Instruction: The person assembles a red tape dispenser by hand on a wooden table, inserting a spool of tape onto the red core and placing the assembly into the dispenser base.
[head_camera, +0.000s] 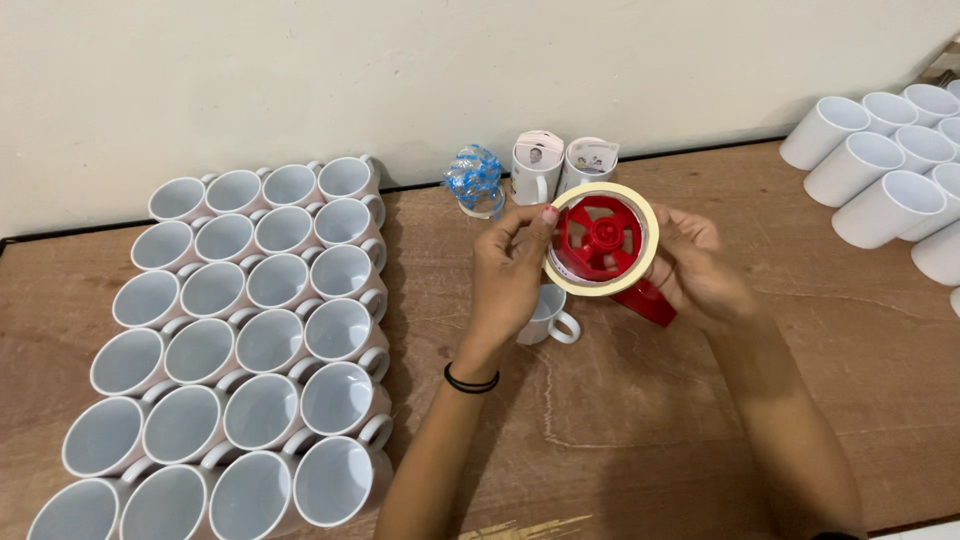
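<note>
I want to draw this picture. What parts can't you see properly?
Head view:
- Single mug: mostly hidden behind the left hand.
- Dispenser: its handle sits behind the right hand.
- Mugs on their sides: cut off by the right edge.
- Pictures on the wrapped mugs: too small.

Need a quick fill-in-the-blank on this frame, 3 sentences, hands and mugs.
1. Both hands hold a tape dispenser whose plastic body is ____.
2. The left hand wears a black band on its ____.
3. The block of upright white mugs stands on the table's ____ side.

Missing words: red; wrist; left
</note>
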